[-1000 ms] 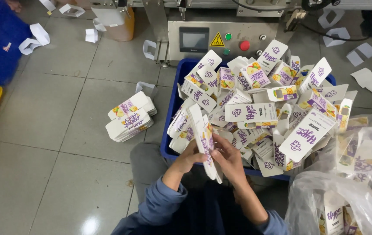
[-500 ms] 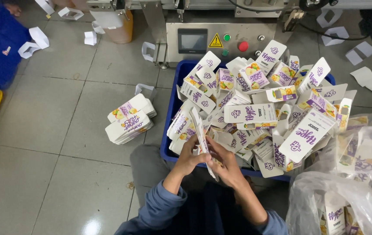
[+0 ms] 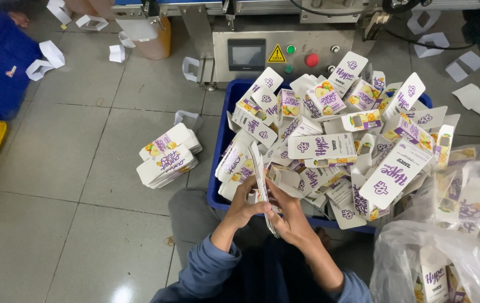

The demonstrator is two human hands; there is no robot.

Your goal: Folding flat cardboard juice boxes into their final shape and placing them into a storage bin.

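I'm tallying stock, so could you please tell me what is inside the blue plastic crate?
The blue plastic crate is heaped with white-and-purple folded cardboard cartons; its bottom and anything beneath them are covered.

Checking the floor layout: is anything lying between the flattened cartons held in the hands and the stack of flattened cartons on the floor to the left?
Nothing visible does. Both hands, left hand and right hand, clamp the flattened cartons; only bare tile separates them from the floor stack.

Head camera looks steeply down; hands (image 3: 268, 207) close below; single view.
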